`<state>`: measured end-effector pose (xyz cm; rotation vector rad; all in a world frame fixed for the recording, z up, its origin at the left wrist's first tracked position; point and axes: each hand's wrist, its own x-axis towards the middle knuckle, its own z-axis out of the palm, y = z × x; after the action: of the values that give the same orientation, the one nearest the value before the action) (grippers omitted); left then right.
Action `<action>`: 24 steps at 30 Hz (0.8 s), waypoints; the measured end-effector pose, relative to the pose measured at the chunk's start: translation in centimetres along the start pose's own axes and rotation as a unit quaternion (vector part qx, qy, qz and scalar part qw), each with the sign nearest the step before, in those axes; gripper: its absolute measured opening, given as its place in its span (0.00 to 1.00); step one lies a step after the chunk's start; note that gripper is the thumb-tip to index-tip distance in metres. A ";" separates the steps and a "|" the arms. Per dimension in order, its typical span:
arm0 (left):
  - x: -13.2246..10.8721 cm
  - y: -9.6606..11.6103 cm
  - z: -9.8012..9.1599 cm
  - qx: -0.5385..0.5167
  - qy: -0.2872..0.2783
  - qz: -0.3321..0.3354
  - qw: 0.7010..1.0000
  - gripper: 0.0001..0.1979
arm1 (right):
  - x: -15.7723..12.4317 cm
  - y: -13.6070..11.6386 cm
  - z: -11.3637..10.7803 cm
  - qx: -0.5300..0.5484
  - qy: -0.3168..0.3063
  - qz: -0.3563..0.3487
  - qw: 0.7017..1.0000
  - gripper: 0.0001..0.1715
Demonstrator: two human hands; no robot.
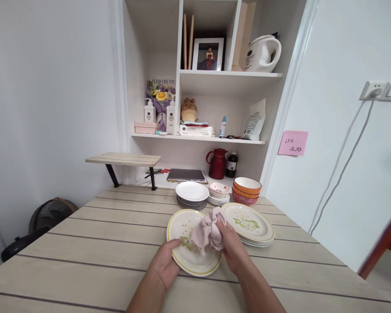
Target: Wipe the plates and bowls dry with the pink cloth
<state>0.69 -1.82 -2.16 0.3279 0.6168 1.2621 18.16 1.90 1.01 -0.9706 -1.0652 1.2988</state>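
My left hand [165, 263] grips the left rim of a cream plate [200, 266] with a yellow edge and a green leaf pattern, its thumb on the upper face. In my right hand [232, 243] is a bunched pale pink cloth [207, 232], which covers the upper right part of that plate. Whether the plate rests on the table or is lifted I cannot tell. Just beyond my right hand lies a stack of similar plates [249, 224]. The fingertips under the cloth are hidden.
Behind stand white plates [192, 191], small dishes [218, 189] and stacked orange bowls [246, 187]. A red jug [217, 164] and dark bottle [231, 165] stand near the shelving. A small raised shelf [124, 159] is at the table's back left.
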 end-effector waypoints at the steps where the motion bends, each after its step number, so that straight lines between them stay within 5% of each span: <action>1: -0.1 0.0 0.1 -0.001 -0.003 0.000 1.000 0.24 | 0.1 0.2 0.0 -0.005 0.010 -0.008 1.000 0.28; 9: -0.4 0.1 0.4 -0.001 0.001 -0.008 1.000 0.24 | 0.8 0.9 -0.5 -0.063 0.028 -0.045 0.997 0.19; 16: -0.1 -0.1 0.1 0.001 0.011 0.004 1.000 0.25 | 0.1 0.6 0.3 -0.025 -0.007 -0.014 1.000 0.25; 24: -0.3 0.0 0.3 0.005 0.007 -0.002 1.000 0.24 | 0.9 0.9 -0.4 -0.079 0.034 -0.081 0.993 0.10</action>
<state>0.82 -2.10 -1.88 0.3267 0.6361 1.2591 18.26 2.82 0.10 -1.0173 -1.1812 1.0542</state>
